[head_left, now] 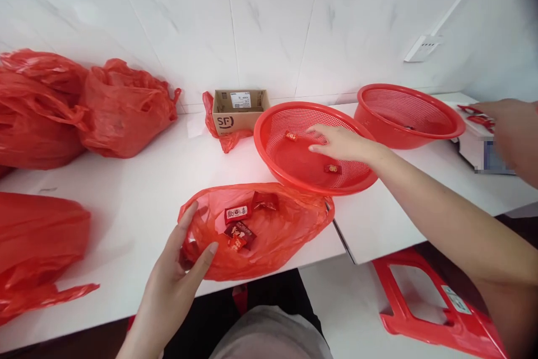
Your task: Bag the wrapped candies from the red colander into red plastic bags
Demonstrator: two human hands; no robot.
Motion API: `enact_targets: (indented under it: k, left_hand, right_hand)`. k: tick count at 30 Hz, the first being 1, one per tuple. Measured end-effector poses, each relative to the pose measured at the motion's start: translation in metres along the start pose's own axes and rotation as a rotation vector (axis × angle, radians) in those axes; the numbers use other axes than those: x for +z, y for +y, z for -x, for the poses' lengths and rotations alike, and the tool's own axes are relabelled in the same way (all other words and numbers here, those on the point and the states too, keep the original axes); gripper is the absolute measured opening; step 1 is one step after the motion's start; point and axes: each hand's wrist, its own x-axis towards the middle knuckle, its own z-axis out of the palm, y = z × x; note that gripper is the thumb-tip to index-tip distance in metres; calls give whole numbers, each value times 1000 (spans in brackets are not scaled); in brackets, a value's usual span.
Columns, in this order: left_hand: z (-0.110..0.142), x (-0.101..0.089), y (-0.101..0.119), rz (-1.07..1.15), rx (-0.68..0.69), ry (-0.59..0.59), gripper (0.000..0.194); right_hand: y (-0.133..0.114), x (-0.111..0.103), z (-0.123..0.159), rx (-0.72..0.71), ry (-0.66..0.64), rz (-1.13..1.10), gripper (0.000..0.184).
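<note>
My left hand (176, 264) is at the left rim of a red plastic bag (286, 236), thumb and index finger spread apart; its other fingers are partly hidden. The bag lies wide open at the table's front edge. In it are a red packet with white lettering (237, 213), a dark red packet (247, 234), a small orange-red wrapped piece (236, 243) and a plain red packet (265, 201). My right hand (338, 141) hovers over a red mesh basket (290, 166), fingers apart, nothing visible in it. Two small wrapped pieces, one orange-red (291, 136) and one darker (333, 169), lie in the basket.
A second red basket (407, 138) stands behind, to the right. Another person's hand (516, 135) is at far right beside a red item (479, 118). A cardboard box (241, 118) is by the wall. Full red bags (126, 110) crowd the left; a red stool (437, 325) is below.
</note>
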Motion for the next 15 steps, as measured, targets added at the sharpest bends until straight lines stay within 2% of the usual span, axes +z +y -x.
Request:
enact_targets:
  k: [2, 4, 5, 7, 11, 13, 15]
  left_hand:
    - [1, 1, 0, -1, -12, 10, 74]
    - [2, 2, 1, -1, -29, 26, 75]
    - [2, 3, 2, -2, -32, 34, 75]
    - [3, 4, 3, 2, -28, 48, 74]
    - [3, 3, 0, 17, -54, 49, 75]
    - [2, 2, -2, 11, -62, 44, 75]
    - [1, 1, -5, -6, -52, 38, 74]
  right_hand:
    - [37, -1, -12, 172, -159, 240, 87]
    - [64, 5, -21, 195, -325, 340, 103]
    - [73, 9, -24, 173, -377, 363, 104]
    - [83, 20, -30, 145, -413, 398, 92]
    - [88, 33, -36, 147, -422, 436, 51]
    - [88, 32, -38, 140, -398, 438, 45]
    - [88, 29, -39, 156, -343, 444, 51]
